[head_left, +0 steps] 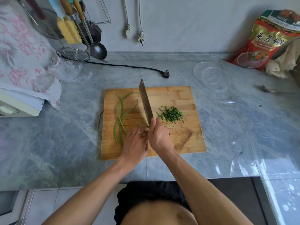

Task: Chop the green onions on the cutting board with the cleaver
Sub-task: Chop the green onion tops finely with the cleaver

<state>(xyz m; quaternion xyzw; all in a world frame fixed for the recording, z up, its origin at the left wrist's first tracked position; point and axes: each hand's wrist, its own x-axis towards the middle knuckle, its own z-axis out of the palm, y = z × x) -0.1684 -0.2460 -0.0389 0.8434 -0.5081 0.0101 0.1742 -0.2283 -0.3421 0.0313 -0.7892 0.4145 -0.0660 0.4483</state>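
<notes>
My right hand (158, 135) holds the handle of the big shiny steel cleaver (145, 103). My fingers are curled tight around it. The blade points away from me, over the middle of the light brown wooden cutting board (186, 140). My left hand (135, 144) sits just left of the blade, fingers bent down on the near ends of the long thin green onions (121, 116). I cannot tell if it pinches them or only presses. The onions lie on the left part of the board, curving far and near. A little pile of chopped green onion bits (172, 114) lies to the right of the blade. The board sits on the grey marble counter (65, 135). A clear round plastic bowl (211, 75) is far off to the right.
</notes>
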